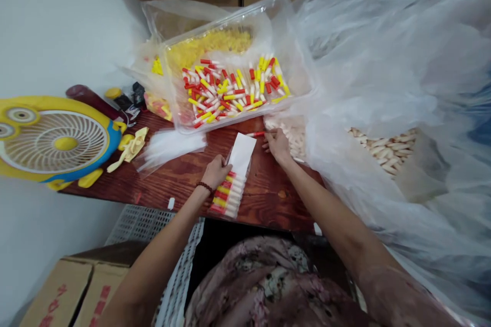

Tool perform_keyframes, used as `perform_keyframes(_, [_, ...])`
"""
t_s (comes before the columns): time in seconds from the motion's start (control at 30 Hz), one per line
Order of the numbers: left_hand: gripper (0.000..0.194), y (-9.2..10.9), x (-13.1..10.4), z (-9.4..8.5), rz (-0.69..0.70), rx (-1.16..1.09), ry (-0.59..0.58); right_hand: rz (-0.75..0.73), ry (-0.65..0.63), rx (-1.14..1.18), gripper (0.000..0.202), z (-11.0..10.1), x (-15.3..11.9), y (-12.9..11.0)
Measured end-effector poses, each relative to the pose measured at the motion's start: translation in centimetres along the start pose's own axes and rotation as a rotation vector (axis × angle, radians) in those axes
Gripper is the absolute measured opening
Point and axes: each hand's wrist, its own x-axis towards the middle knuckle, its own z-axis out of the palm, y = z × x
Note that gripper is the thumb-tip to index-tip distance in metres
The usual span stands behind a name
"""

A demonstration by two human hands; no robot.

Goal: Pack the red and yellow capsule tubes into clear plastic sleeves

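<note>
My left hand (217,171) pinches the edge of a clear plastic bag (229,195) lying on the dark red wooden table. In the bag, white sticks with red and yellow caps form a row, and a white card (243,152) covers its upper end. My right hand (279,146), a little to the right, has its fingers closed on a red-capped white stick (257,134), held roughly level above the table. Beyond both hands, a clear plastic tray (301,69) contains many loose sticks (233,84) with red or yellow caps.
A yellow and blue fan (65,138) stands at left, near a yellow glove-like piece (132,148) and flat clear bags (174,145). White plastic sheeting (356,76) around pale pieces (391,153) fills the right. Cardboard boxes (65,286) stand below left.
</note>
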Motion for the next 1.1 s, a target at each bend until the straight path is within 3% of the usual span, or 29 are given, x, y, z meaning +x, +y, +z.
perform_keyframes(0.13, [0.021, -0.5, 0.5, 0.5, 0.029, -0.185, 0.024, 0.109, -0.288, -0.011, 0.026, -0.1, -2.8, -0.1])
perform_keyframes(0.23, [0.019, -0.2, 0.5, 1.0, -0.017, -0.364, -0.021, 0.174, -0.44, 0.091, 0.021, 0.7, -4.1, -0.1])
perform_keyframes(0.37, [0.018, 0.4, -0.4, 0.3, -0.176, -0.617, -0.224, 0.143, -0.367, 0.235, 0.017, 1.7, -4.7, 0.4])
perform_keyframes(0.47, [0.018, 0.9, -1.2, -0.5, -0.281, -0.673, -0.366, 0.139, -0.302, 0.277, 0.018, 1.9, -5.1, 0.7])
perform_keyframes(0.73, [0.013, 1.9, -1.5, -0.5, -0.323, -0.627, -0.287, 0.085, -0.184, 0.223, 0.026, 1.5, -6.0, 0.6])
perform_keyframes(0.9, [0.018, 1.8, -1.7, -1.2, -0.295, -0.584, -0.313, 0.047, -0.168, 0.194, 0.024, 1.3, -6.2, -0.2])
perform_keyframes(1.1, [0.009, 1.5, -1.6, -2.5, -0.265, -0.622, -0.32, 0.088, -0.11, 0.247, 0.023, 1.5, -6.3, -1.3])
